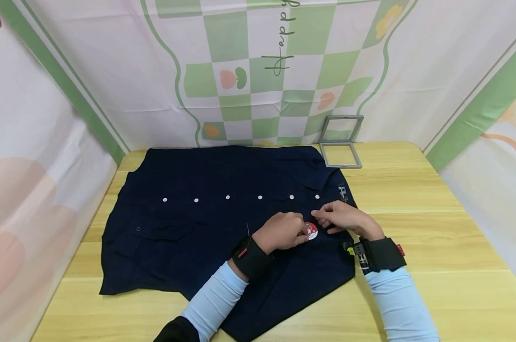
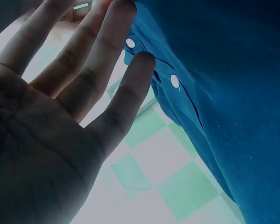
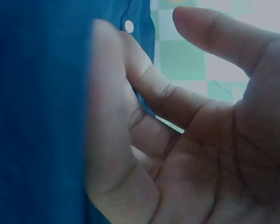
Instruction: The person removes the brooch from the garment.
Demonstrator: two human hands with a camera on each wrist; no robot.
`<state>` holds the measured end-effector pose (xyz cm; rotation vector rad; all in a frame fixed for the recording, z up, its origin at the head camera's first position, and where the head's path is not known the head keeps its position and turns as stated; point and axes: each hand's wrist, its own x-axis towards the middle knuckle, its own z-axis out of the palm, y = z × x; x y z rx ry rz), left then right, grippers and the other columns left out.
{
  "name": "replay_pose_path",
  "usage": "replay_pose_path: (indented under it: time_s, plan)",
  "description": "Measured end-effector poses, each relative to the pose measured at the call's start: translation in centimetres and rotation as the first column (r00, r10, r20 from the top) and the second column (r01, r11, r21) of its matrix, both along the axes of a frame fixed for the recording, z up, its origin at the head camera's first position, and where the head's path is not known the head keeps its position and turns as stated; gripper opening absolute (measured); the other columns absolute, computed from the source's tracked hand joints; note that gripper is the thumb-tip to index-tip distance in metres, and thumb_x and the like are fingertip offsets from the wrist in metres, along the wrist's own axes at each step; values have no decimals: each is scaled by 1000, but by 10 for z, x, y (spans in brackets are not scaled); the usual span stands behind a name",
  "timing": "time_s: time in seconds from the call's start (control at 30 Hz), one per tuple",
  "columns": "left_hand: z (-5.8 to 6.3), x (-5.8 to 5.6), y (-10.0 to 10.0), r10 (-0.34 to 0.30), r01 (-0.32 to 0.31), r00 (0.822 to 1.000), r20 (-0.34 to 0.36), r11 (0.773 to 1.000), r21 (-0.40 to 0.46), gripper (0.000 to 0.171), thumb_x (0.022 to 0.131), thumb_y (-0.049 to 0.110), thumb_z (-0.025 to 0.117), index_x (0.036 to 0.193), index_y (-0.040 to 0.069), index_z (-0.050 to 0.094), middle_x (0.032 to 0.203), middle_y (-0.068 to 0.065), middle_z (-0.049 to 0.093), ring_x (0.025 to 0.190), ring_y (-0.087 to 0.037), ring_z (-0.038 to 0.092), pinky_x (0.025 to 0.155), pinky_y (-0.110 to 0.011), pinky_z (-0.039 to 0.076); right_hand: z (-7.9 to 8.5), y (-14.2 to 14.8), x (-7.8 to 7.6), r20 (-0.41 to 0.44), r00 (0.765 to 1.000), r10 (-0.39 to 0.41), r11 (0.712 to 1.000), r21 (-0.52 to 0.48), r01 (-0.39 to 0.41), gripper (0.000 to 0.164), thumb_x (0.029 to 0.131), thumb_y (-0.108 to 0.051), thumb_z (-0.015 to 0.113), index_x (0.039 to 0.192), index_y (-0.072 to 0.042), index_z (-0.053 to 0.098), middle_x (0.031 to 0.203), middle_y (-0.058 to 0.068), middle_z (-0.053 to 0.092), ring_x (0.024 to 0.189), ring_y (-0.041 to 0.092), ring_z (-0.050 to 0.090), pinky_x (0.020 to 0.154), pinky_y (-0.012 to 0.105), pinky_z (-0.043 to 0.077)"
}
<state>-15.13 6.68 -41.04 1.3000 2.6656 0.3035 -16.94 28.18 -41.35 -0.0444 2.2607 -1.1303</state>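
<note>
A dark navy shirt is spread out with a row of white buttons across it. On its chest sits a small round red-and-white pin badge. My left hand reaches over the cloth and pinches the badge at its left edge; its other fingers extend over the cloth in the left wrist view. Just right of the badge, my right hand hovers with loosely bent fingers and holds nothing. In the right wrist view its thumb stands apart from the fingers, which lie close along the shirt.
A grey hinged frame stands open at the back, beyond the shirt's collar. The shirt lies on a light wooden table. A printed curtain with green checks hangs behind the table's far edge.
</note>
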Motion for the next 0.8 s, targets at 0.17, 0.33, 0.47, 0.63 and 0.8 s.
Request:
replay_pose_path:
  time_s: [0.17,0.33,0.47,0.63,0.8]
  plan:
    - [-1,0,0,-1,2,1000,19,1000,0,17,94,32,67,101,23,79,96,3,66,81,-6,60,70,-20,50,1,-5,1,-46,998,48,996,72,-44,39,100,-38,55,101,-1,66,95,9,63,88,18,61,72,29,56]
    - [-4,-1,0,17,-16,998,64,1000,-11,16,93,34,68,97,24,80,94,2,62,75,-6,56,64,-19,45,0,-8,1,-57,992,116,988,107,-109,33,99,-34,57,96,-4,70,84,6,65,77,13,61,67,26,54]
    - [-6,-1,1,20,-19,997,75,1000,-18,17,93,35,68,99,25,80,95,2,61,73,-5,53,61,-18,43,-2,-9,0,-69,979,193,979,87,-187,27,98,-27,59,99,-3,71,79,4,65,72,12,61,65,26,53]
    - [-6,-1,2,30,-28,993,111,999,-14,18,93,34,68,103,24,79,96,2,60,71,-5,51,59,-17,41,-4,-11,0,-88,954,285,958,64,-281,19,97,-15,58,97,-1,71,76,2,65,69,13,61,64,26,53]
    - [-6,-1,1,40,-39,991,127,999,-17,18,93,34,69,103,24,79,97,3,60,73,-4,53,60,-16,41,-5,-14,0,-102,948,301,953,50,-298,15,95,-13,61,95,-1,69,73,2,66,68,13,62,62,26,52]
